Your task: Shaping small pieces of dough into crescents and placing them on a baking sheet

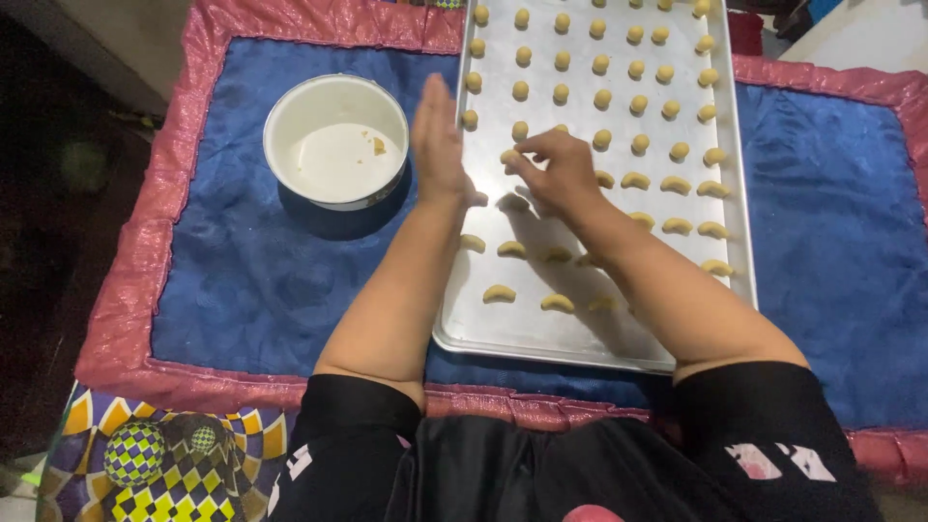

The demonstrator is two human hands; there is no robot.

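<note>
A long metal baking tray lies on a blue mat and holds several small yellow dough balls in rows at the far end and several crescent-shaped dough pieces nearer me. My right hand is over the middle of the tray, its fingertips pinching a small dough ball. My left hand stands edge-on at the tray's left rim, fingers straight and together, holding nothing.
A white bowl, nearly bare inside with a crumb of dough, sits on the blue mat left of the tray. The mat has a pink shiny border. A patterned cloth lies at the lower left.
</note>
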